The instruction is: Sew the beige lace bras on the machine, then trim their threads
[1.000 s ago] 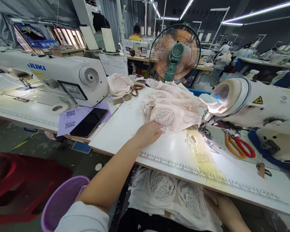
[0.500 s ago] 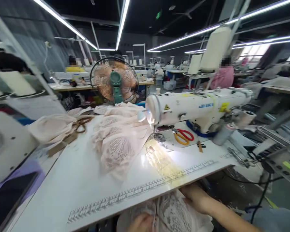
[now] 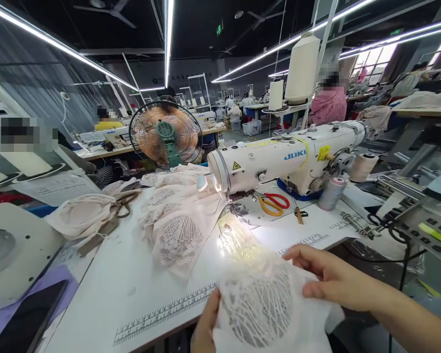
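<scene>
A pale lace garment piece (image 3: 260, 304) hangs over the table's front edge, its round lace panel facing up. My left hand (image 3: 207, 323) grips its left edge, thumb and fingers closed on the cloth. On the upper right edge, my right hand (image 3: 327, 277) pinches the fabric between thumb and fingers. Beyond it stands a white JUKI sewing machine (image 3: 264, 159), its lamp lighting the needle area. Yellowish clear film (image 3: 235, 235) lies on the table below the needle. More pale lace pieces (image 3: 180, 235) are heaped left of the machine head.
Red-and-yellow-handled scissors (image 3: 274, 203) rest on the machine bed. A grey thread cone (image 3: 332, 193) stands to the right. A dark phone (image 3: 33, 314) lies at the left, near beige fabric pieces (image 3: 83, 213). A large fan (image 3: 165, 132) stands behind the table; other people sit farther back.
Both hands have risen from below the table edge, bringing the lace garment piece up to the front of the tabletop. The view has shifted slightly.
</scene>
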Tool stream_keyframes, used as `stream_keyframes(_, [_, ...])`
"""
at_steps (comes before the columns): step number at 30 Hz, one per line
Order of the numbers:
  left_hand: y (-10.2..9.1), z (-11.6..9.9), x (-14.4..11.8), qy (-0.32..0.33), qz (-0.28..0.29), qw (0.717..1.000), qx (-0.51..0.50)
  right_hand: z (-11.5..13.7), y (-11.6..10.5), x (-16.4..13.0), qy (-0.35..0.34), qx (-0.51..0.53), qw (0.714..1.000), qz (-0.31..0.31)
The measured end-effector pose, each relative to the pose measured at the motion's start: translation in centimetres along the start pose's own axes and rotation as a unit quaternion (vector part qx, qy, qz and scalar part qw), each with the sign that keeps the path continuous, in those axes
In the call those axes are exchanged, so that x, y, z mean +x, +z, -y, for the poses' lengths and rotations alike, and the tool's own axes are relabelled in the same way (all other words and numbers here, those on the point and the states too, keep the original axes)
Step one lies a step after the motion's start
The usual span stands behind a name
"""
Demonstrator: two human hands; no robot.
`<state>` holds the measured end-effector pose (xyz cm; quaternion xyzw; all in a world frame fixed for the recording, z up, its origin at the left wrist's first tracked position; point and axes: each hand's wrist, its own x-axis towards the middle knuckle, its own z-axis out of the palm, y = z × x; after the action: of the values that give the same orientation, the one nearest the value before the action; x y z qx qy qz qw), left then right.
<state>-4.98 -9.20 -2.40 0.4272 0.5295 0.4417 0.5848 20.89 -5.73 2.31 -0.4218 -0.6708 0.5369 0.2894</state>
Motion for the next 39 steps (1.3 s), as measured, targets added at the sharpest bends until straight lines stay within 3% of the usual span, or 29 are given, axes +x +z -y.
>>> stream_keyframes(2, [-0.3, -2.5, 0.3, 0.007, -0.091, 0.982, -0.163, -0.5, 0.1, 1.3, -0.008, 0.057, 0.998, 0.034])
stream_keyframes(4, [-1.1, -4.7, 0.9, 0.053, -0.158, 0.957, -0.239, -1.0, 0.7, 2.8, -0.019, 0.043, 0.998, 0.047])
stream_keyframes(6, [-2.6, -6.0, 1.7, 0.107, -0.187, 0.946, -0.244, -1.5, 1.4, 4.5, -0.028, -0.015, 0.998, 0.049])
stream_keyframes(8, [-4.6, -6.1, 2.6, 0.164, -0.211, 0.942, -0.204, -2.1, 2.1, 6.3, -0.046, -0.139, 0.988, 0.041])
stream_keyframes(11, [-7.8, -4.9, 3.9, 0.268, -0.246, 0.931, -0.042, -3.0, 3.0, 8.8, -0.081, -0.332, 0.94, 0.002])
stream_keyframes(13, [-9.3, -3.9, 4.6, 0.335, -0.236, 0.906, 0.103, -3.5, 3.3, 10.4, -0.094, -0.403, 0.91, -0.035])
stream_keyframes(18, [-11.3, -3.3, 6.8, 0.45, -0.152, 0.793, 0.382, -3.7, 3.2, 14.1, -0.131, -0.526, 0.835, -0.099])
stream_keyframes(21, [-12.5, -4.2, 8.1, 0.403, -0.109, 0.741, 0.526, -3.6, 2.8, 15.3, -0.152, -0.575, 0.796, -0.112])
stream_keyframes(25, [-13.6, -7.1, 7.1, 0.277, -0.056, 0.703, 0.652, -3.8, 2.9, 14.8, -0.159, -0.603, 0.773, -0.111])
stream_keyframes(28, [-12.3, -9.7, 4.3, 0.257, -0.011, 0.697, 0.67, -4.4, 3.6, 13.9, -0.173, -0.599, 0.776, -0.096])
stream_keyframes(31, [-8.1, -10.8, 2.9, 0.329, 0.028, 0.738, 0.588, -4.9, 4.3, 13.7, -0.176, -0.59, 0.781, -0.104])
stream_keyframes(32, [-6.2, -10.6, 3.3, 0.346, 0.074, 0.746, 0.565, -5.0, 4.5, 13.8, -0.174, -0.586, 0.784, -0.11])
stream_keyframes(35, [-1.3, -8.8, 6.8, 0.32, 0.187, 0.733, 0.571, -4.9, 4.7, 14.5, -0.169, -0.568, 0.797, -0.119])
stream_keyframes(37, [0.5, -7.4, 10.2, 0.305, 0.178, 0.734, 0.58, -4.6, 4.7, 15.0, -0.173, -0.551, 0.808, -0.114])
stream_keyframes(39, [1.1, -6.4, 13.1, 0.299, 0.168, 0.73, 0.592, -4.2, 4.6, 15.3, -0.185, -0.532, 0.82, -0.105])
